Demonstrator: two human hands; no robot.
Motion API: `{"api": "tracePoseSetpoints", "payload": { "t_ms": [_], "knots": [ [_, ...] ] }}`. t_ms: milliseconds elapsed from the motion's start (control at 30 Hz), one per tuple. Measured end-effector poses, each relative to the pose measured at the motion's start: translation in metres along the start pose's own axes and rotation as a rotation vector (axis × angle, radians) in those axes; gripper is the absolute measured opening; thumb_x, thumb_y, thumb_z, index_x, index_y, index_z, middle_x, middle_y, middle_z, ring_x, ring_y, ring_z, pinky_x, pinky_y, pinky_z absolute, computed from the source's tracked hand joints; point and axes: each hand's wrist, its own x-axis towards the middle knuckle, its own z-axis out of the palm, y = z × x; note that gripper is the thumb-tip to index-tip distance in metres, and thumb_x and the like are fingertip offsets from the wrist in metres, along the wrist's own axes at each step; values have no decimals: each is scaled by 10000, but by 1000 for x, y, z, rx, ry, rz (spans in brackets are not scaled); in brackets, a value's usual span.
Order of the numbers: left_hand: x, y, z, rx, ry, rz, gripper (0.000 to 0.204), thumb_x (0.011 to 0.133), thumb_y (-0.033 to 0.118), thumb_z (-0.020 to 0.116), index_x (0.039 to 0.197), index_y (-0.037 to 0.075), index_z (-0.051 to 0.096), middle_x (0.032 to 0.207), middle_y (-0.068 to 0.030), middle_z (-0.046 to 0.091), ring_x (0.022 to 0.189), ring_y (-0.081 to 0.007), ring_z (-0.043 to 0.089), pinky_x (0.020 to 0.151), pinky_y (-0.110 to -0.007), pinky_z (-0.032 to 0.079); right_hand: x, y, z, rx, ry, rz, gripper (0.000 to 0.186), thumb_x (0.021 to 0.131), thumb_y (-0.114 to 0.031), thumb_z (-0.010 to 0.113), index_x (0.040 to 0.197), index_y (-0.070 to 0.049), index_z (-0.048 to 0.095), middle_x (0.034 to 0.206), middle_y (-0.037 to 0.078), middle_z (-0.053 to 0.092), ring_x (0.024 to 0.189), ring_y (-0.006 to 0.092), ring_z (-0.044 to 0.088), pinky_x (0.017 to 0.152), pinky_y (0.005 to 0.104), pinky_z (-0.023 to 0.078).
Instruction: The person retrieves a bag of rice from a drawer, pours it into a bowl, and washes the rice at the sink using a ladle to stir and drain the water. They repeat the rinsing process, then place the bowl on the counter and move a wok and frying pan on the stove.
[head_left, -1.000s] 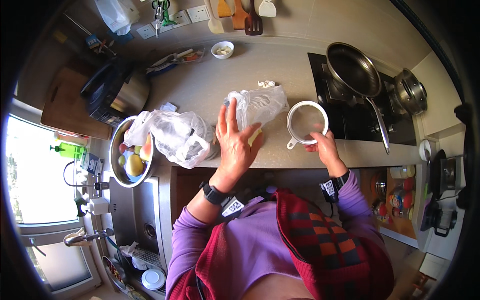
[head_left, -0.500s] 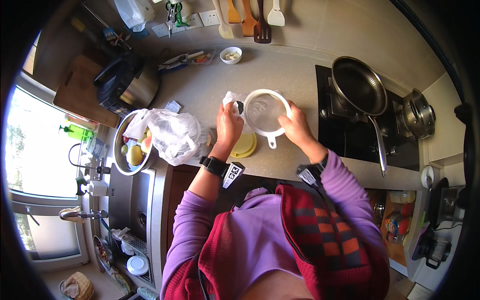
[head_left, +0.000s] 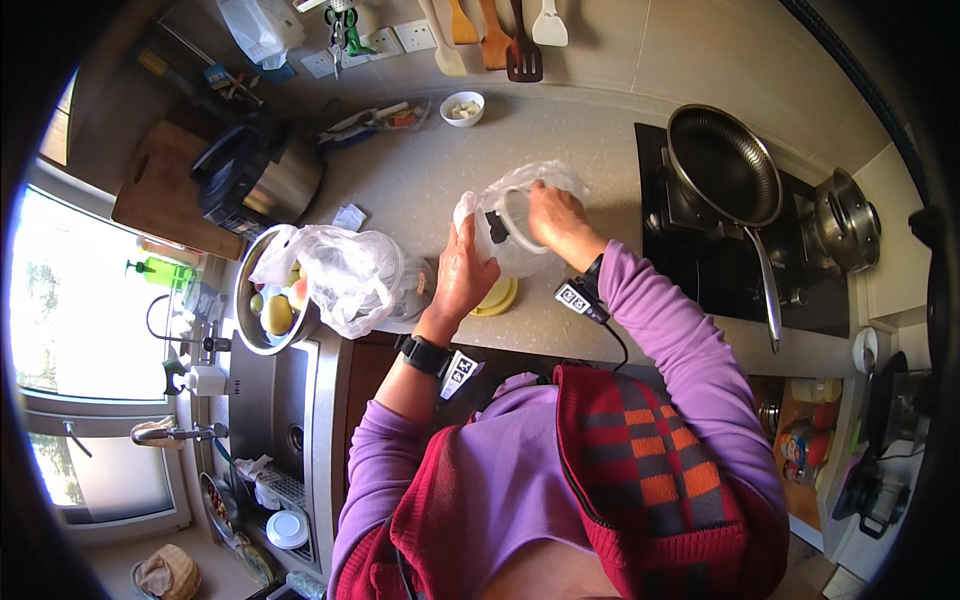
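My left hand (head_left: 462, 268) grips the edge of a clear plastic bag (head_left: 552, 178), its fingertips bunched at the bag's left side. My right hand (head_left: 562, 222) is closed on a white plastic ring (head_left: 512, 222), whose near part shows through or within the bag. Whether the ring lies wholly inside the bag I cannot tell. A small black patch (head_left: 497, 228) shows on the bag between my hands. Under my hands, partly hidden, a yellow round lid (head_left: 497, 298) lies on the counter.
Left of my hands a steel bowl (head_left: 246, 315) holds fruit, beside a jar-like container under a white plastic bag (head_left: 350, 275). A small white bowl (head_left: 462, 109) stands at the back. The hob (head_left: 665, 270) with a frying pan (head_left: 722, 165) is on the right, the sink (head_left: 268, 400) lower left.
My right hand has moved left and turned over, bringing the white ring against the clear bag. The bag is spread wider, and my left fingers have straightened upward along its edge.
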Motion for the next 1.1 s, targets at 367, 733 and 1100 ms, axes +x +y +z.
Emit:
{"api": "tracePoseSetpoints", "payload": {
  "t_ms": [367,733,1100],
  "knots": [
    [-3,7,-16,-91,-54,43,762,663,-43,533,1367,14,247,1344,-251,346,1179,-376,429,944,-390,406,27,31,36,-194,-31,-72,274,806,-112,432,906,12,655,912,251,629,858,354,637,705,421,510],
    [-11,-51,8,-875,259,-299,518,713,-102,463,1200,74,489,1255,-125,416,958,-196,585,770,-309,513,12,54,66,1,161,-76,304,857,-112,407,1135,8,385,857,269,603,843,395,602,757,483,469],
    [27,-104,73,96,-57,-282,570,586,124,734,1134,75,584,1000,-189,540,940,-319,548,829,-373,469,11,36,49,-43,36,-136,578,848,-56,394,1350,44,126,889,292,588,786,396,613,664,439,505]
  ]
}}
